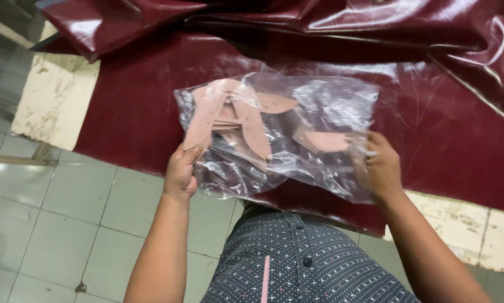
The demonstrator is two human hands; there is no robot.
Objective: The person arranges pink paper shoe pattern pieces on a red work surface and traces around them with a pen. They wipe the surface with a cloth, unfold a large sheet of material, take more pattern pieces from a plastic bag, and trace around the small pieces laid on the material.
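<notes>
Over the tabletop, both hands' grip closed on clear bag of pink cut pieces: left hand, right hand; handling step, steady hold needed.

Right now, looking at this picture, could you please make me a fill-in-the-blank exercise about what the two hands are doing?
1. Both hands, the left hand and the right hand, hold a clear plastic ____.
2. The cut pieces inside it are ____ in colour.
3. The glossy sheet over the table is dark ____.

Missing words: bag; pink; red
</notes>
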